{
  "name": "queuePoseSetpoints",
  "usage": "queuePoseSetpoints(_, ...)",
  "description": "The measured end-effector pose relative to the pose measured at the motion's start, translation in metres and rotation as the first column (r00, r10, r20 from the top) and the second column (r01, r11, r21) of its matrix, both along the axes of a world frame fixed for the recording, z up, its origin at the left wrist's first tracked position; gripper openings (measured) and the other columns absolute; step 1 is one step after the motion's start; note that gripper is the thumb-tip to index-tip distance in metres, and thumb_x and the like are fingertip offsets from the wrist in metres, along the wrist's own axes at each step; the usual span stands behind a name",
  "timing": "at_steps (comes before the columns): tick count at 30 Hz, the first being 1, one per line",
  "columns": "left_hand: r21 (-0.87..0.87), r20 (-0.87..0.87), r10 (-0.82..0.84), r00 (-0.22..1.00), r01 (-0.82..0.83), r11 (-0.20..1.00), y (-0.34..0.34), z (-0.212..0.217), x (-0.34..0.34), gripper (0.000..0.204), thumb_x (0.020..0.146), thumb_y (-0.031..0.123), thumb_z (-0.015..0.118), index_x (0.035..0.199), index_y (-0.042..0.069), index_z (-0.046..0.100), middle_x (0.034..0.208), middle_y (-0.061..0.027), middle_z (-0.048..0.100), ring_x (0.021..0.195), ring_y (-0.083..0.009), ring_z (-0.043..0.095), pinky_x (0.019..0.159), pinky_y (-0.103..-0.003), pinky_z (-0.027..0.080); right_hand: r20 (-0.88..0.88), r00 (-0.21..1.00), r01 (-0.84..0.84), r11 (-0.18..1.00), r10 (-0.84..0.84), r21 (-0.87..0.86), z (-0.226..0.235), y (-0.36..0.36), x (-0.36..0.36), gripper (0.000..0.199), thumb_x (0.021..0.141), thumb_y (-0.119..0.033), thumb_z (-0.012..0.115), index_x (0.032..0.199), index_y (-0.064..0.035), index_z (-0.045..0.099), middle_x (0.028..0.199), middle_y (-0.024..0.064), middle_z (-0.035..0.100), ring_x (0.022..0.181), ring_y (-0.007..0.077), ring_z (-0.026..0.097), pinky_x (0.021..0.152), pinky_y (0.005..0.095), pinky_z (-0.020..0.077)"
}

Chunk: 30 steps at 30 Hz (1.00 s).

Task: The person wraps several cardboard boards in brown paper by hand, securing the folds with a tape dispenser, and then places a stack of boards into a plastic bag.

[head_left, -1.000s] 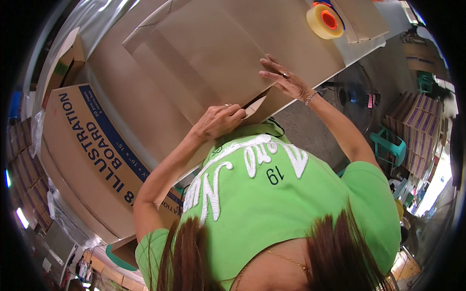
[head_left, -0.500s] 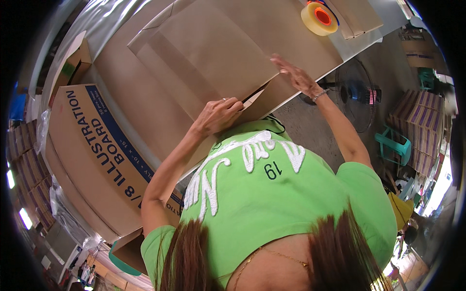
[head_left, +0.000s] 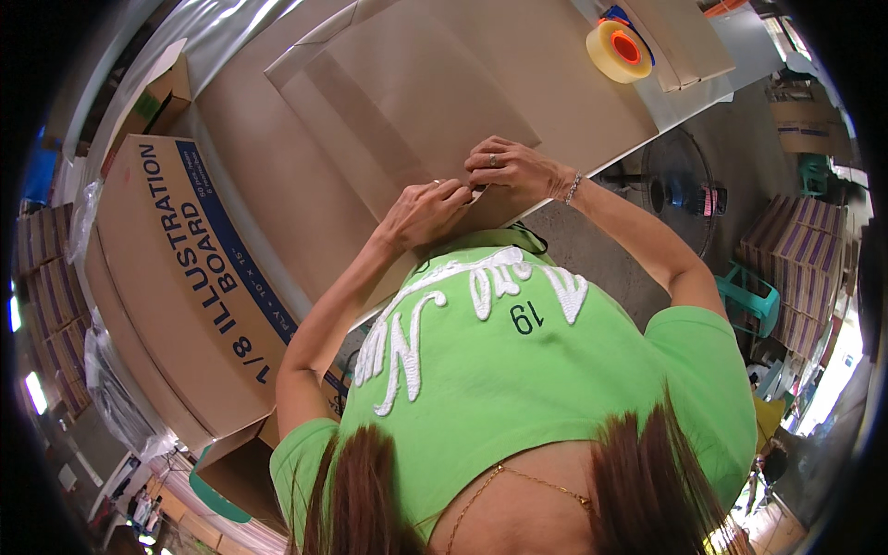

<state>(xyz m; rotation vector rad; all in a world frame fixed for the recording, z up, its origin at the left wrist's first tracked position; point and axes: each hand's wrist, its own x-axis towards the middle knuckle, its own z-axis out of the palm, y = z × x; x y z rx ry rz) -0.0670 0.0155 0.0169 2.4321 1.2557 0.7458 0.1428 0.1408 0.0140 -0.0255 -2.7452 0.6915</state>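
A large brown paper sheet (head_left: 416,102) lies on the table, stacked over other brown sheets. My left hand (head_left: 424,211) and my right hand (head_left: 511,166) meet at its near edge, fingertips together, pinching the paper edge where a small pale bit shows. The right hand wears a ring, and a bracelet sits on its wrist. What exactly is between the fingertips is too small to tell. My green shirt (head_left: 518,370) fills the lower part of the view.
A roll of clear tape (head_left: 618,50) with an orange core lies on the table's far right. A big printed cardboard box (head_left: 176,277) stands at the left. On the floor to the right are a fan (head_left: 680,190), a teal stool (head_left: 745,294) and stacked boxes (head_left: 797,254).
My right hand, earlier spread flat on the paper farther right, has drawn in to meet the left hand at the paper's near edge. The left hand stayed roughly in place.
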Motion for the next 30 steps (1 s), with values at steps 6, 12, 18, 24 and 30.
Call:
queuePoseSetpoints(6,-0.066,0.016,0.108,0.994,-0.107,0.992,-0.006,0.007,0.002,0.016,0.088,0.021,0.065,0.097,0.009,0.059,0.090,-0.0058,0.061,0.078,-0.0252,0.064,0.066,-0.037,0.053,0.105,0.989,-0.084,0.976,0.107,-0.203,0.011,0.004,-0.012,0.035,0.063,-0.001,0.067,0.096,-0.0065,0.055,0.105,0.0065,0.058,0.108,0.0274,0.051,0.101,0.0405,0.0399)
queuePoseSetpoints(12,0.012,-0.058,0.354,0.933,-0.354,0.935,-0.053,0.008,-0.019,0.046,0.082,0.030,0.071,0.125,0.019,0.058,0.128,-0.0028,0.056,0.125,-0.0202,0.051,0.104,-0.040,0.042,0.095,0.992,-0.052,0.955,0.083,-0.292,0.011,0.004,-0.013,0.039,0.060,0.005,0.064,0.096,-0.0055,0.054,0.100,0.0071,0.056,0.101,0.0293,0.049,0.098,0.0411,0.0395)
queuePoseSetpoints(18,0.140,-0.210,0.399,0.892,-0.377,0.916,-0.081,-0.031,-0.051,0.071,0.077,0.035,0.074,0.142,0.036,0.046,0.151,0.0025,0.037,0.141,-0.0179,0.035,0.120,-0.042,0.026,0.089,0.995,-0.001,0.937,0.035,-0.351,0.010,0.001,-0.014,0.029,0.067,0.004,0.066,0.092,-0.0042,0.055,0.096,0.0078,0.057,0.097,0.0300,0.049,0.094,0.0405,0.0414)
queuePoseSetpoints(24,0.376,-0.290,0.452,0.843,-0.334,0.864,-0.082,-0.058,-0.052,0.056,0.083,0.040,0.069,0.137,0.034,0.054,0.145,0.0023,0.045,0.136,-0.0205,0.043,0.118,-0.043,0.032,0.057,0.998,0.016,0.940,0.004,-0.342,0.009,-0.002,-0.015,0.021,0.074,0.001,0.067,0.090,-0.0042,0.056,0.094,0.0074,0.058,0.096,0.0301,0.051,0.091,0.0406,0.0428)
queuePoseSetpoints(30,0.456,-0.168,0.512,0.842,-0.394,0.798,-0.076,-0.057,-0.041,0.047,0.082,0.035,0.072,0.127,0.031,0.062,0.132,0.0025,0.054,0.131,-0.0201,0.048,0.115,-0.044,0.036,0.061,0.998,0.009,0.945,0.012,-0.328,0.011,-0.001,-0.014,0.022,0.073,0.002,0.067,0.092,-0.0044,0.058,0.095,0.0078,0.059,0.098,0.0305,0.053,0.092,0.0408,0.0425)
